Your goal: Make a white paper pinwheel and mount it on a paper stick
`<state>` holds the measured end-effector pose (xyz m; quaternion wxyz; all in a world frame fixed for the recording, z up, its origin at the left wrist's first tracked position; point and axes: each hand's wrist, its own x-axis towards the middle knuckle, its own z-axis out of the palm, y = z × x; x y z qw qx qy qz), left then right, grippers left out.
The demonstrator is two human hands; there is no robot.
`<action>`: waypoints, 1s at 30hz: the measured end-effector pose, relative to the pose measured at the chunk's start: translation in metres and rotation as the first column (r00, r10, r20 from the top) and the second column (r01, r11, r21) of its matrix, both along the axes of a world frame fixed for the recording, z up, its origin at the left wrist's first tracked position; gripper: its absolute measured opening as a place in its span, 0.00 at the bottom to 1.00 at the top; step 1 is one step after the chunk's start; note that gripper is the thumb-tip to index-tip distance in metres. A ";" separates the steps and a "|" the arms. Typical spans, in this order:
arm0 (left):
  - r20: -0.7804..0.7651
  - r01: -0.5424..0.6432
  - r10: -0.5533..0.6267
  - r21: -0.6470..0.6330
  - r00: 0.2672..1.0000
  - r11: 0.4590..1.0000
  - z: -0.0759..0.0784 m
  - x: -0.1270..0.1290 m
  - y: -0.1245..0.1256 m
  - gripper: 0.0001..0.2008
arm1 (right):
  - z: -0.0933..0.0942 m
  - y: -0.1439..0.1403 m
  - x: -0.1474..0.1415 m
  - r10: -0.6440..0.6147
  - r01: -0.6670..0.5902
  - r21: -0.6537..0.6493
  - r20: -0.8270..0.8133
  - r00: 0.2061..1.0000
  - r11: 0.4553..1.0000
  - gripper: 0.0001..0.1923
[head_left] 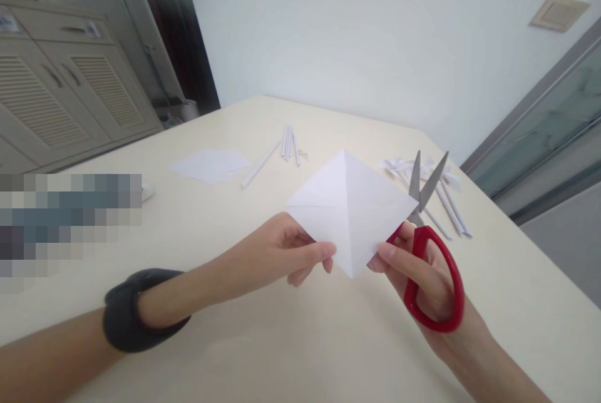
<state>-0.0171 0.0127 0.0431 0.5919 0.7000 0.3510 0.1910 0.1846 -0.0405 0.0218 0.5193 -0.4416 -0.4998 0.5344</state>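
My left hand [286, 253] pinches the lower left edge of a white square of paper [350, 206] with diagonal creases, held up like a diamond above the cream table [282, 340]. My right hand [417, 281] grips red-handled scissors [434, 265] with fingers through the loops. The steel blades stand apart, pointing up beside the paper's right corner. The right thumb touches the paper's lower right edge. A black band sits on my left wrist.
On the table lie a flat white sheet [211, 165], several rolled white paper sticks [286, 143] and folded paper pinwheels on sticks [436, 193] at the right. A cabinet [61, 90] stands far left, a glass door [554, 121] at the right.
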 end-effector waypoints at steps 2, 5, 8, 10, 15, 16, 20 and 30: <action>-0.006 -0.087 0.087 0.060 0.996 0.994 0.002 -0.001 0.000 0.15 | 0.004 0.000 0.001 0.003 -0.004 -0.015 -0.008 1.000 1.000 0.06; 0.037 -0.215 0.212 0.153 0.977 0.965 0.003 -0.003 0.000 0.21 | 0.006 -0.002 0.000 0.000 -0.004 -0.079 -0.053 0.999 0.997 0.06; 0.068 -0.320 0.313 0.216 0.947 0.922 0.003 -0.007 0.001 0.21 | 0.005 -0.007 0.000 0.083 -0.087 -0.103 -0.044 0.996 0.991 0.10; 0.087 -0.377 0.367 0.234 0.926 0.896 0.002 -0.009 0.002 0.17 | 0.003 -0.010 0.000 0.129 -0.124 -0.097 0.041 0.991 0.987 0.11; 0.178 -0.458 0.424 0.250 0.888 0.853 0.000 -0.012 0.005 0.23 | 0.004 -0.009 -0.001 0.226 -0.210 -0.086 0.381 0.897 0.974 0.12; 0.191 -0.464 0.426 0.249 0.884 0.850 -0.001 -0.012 0.005 0.24 | 0.004 -0.008 -0.001 0.227 -0.222 -0.063 0.430 0.874 0.973 0.14; 0.185 -0.471 0.436 0.252 0.881 0.845 0.000 -0.012 0.003 0.20 | 0.003 -0.005 -0.004 0.271 -0.284 -0.051 0.501 0.822 0.957 0.15; 0.096 -0.437 0.428 0.274 0.899 0.856 0.000 0.003 -0.008 0.11 | 0.008 -0.018 -0.010 0.374 -0.332 -0.188 0.270 0.887 0.924 0.17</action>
